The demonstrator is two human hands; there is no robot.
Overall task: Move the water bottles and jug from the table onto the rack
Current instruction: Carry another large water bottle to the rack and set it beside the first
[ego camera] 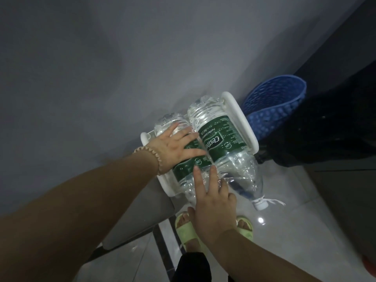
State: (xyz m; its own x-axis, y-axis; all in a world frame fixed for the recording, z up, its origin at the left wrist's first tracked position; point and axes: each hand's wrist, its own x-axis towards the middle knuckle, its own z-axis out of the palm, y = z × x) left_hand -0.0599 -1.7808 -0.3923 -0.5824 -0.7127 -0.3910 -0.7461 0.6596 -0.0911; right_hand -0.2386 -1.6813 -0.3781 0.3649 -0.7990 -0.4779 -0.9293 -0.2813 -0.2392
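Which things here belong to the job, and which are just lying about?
Job: left bottle, right bottle, white rack, left hand, right hand.
Not part of it: blue basket, green slippers.

Our left hand point(179, 147), with a beaded bracelet point(150, 155) at its wrist, lies flat with fingers spread on the first water bottle point(183, 167). Our right hand point(213, 208), fingers straight, touches the same bottle nearer its neck. Just right of both hands the second water bottle point(221, 143) lies alongside on the white rack point(242, 119).
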